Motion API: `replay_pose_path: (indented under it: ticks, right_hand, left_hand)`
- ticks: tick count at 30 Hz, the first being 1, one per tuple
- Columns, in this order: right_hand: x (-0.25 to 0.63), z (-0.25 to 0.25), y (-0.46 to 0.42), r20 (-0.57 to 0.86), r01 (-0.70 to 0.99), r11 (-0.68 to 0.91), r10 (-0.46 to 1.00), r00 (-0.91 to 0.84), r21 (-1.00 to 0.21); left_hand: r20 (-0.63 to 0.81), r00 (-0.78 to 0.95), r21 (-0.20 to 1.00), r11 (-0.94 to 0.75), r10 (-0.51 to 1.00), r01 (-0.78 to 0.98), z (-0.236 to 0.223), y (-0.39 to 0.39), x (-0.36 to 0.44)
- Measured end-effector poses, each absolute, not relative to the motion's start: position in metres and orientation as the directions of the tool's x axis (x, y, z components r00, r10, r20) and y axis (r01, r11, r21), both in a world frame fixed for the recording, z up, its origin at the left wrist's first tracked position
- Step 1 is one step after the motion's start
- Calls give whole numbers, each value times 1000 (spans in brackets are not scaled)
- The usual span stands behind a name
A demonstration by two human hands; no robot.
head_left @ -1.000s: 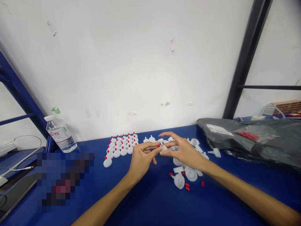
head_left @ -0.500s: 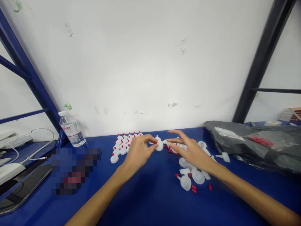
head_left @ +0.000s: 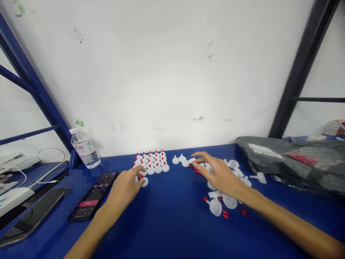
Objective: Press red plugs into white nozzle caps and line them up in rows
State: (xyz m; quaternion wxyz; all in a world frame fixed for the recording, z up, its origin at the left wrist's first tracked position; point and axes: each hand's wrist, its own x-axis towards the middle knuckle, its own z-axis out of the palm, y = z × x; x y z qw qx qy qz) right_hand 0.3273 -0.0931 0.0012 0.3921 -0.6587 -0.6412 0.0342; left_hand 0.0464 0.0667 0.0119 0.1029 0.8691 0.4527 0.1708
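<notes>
My left hand (head_left: 126, 187) pinches the red tip of a white spout cap (head_left: 145, 182), which stands on the blue table in front of several rows of like white caps with red tips (head_left: 158, 168). The left fingers partly hide the nearest caps. My right hand (head_left: 219, 175) hovers with thumb and fingers apart. A tilted white cap (head_left: 191, 160) lies by its fingertips; whether they touch, I cannot tell. Left of it are a few white spout caps without red tips (head_left: 175, 160). Small red tips (head_left: 196, 169) lie beneath the right hand, beside a loose pile of white caps (head_left: 229, 202).
A water bottle (head_left: 85, 150) stands at the back left, near a phone showing a timer (head_left: 93, 197) and another dark phone (head_left: 32, 216). A grey plastic bag (head_left: 269, 155) lies at the right. Behind the blue table (head_left: 172, 223) rises a white wall.
My left hand has moved left and toward me, bringing the red-tipped spout cap from the middle to the front of the rows. My right hand has stayed nearly in place.
</notes>
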Motion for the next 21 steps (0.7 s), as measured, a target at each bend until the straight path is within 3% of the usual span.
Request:
replay_pose_path:
  ticks: [5,11,15,21]
  right_hand:
    - [319,7,-94,560,920,229,829,-13,-318]
    - [255,-4,-99,533,976,214,830,-164,-31]
    - [234,-28,-105,488,969,240,839,-240,64]
    - [233,-40,-107,464,969,245,855,-232,32]
  left_hand:
    - [378,545,185,-637,749,748,18,35,60]
    - [213,765,40,-788,608,615,-10,2,97]
    - [184,791,91,-811,584,578,-29,-1,102]
    - [197,717,100,-741,669,664,-30,-5,98]
